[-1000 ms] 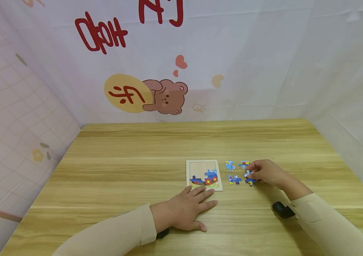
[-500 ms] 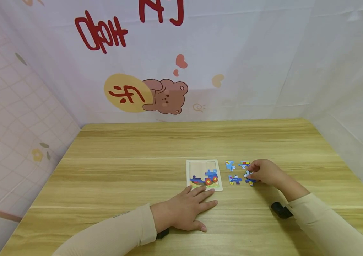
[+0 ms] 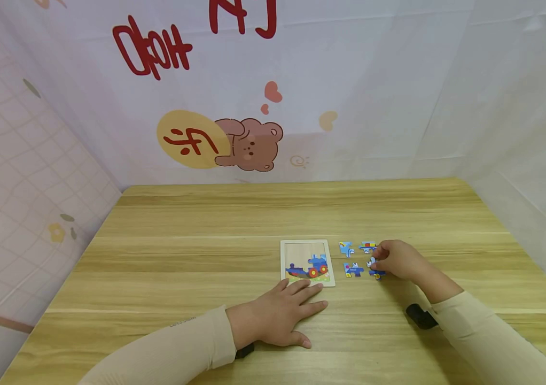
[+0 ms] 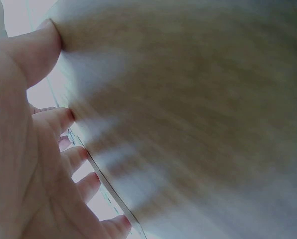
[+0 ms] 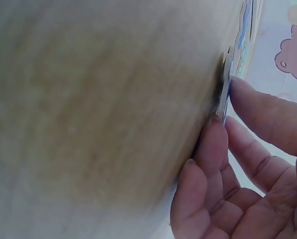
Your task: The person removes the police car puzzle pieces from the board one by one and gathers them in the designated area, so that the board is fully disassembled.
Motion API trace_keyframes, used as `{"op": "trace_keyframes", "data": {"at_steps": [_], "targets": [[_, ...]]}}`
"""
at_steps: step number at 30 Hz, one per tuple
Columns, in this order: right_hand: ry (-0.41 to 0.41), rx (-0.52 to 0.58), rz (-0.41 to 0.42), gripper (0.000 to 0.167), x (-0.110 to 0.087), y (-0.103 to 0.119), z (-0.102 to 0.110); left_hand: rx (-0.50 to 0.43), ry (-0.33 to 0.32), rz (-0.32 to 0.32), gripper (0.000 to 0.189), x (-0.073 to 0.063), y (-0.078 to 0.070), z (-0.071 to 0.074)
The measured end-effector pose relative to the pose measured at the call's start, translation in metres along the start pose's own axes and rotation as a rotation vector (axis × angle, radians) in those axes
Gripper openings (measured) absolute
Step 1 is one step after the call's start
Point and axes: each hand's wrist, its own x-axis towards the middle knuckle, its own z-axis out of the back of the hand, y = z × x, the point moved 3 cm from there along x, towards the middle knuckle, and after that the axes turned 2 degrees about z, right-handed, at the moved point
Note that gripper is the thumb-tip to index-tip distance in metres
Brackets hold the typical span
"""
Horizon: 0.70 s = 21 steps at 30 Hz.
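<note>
A shallow puzzle tray [image 3: 283,259] with a pale rim lies in the middle right of the table in the head view. Along its lower part sit fitted pieces showing a blue train [image 3: 318,263] with red-and-yellow wheels; bare wood shows above. My left hand [image 3: 285,314] lies spread, its fingertips on the tray's near edge. To the tray's right, my right hand [image 3: 402,260] pinches a blue-and-white puzzle piece [image 3: 376,272] at table level. In the right wrist view, the thumb lies over the thin piece [image 5: 226,87] and fingertips meet its edge. The fingers partly hide it.
Loose puzzle pieces lie between tray and right hand: one at upper left [image 3: 346,248], one at lower left [image 3: 352,270] and one at upper right [image 3: 367,246]. A printed cloth wall [image 3: 374,107] stands behind the wooden table [image 3: 196,224]. Dark wrist cameras [image 3: 421,316] hang under both forearms.
My right forearm and its wrist camera have shifted slightly left, while the right fingers stay at the same puzzle piece. The left hand and the tray have not moved.
</note>
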Motion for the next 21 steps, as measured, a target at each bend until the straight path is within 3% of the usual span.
{"op": "trace_keyframes", "data": {"at_steps": [21], "targets": [[-0.023,-0.054,0.031,0.017,-0.0016,0.0034,0.0005,-0.007,0.008,0.001,0.074,0.0003,0.0006,-0.0013]]}}
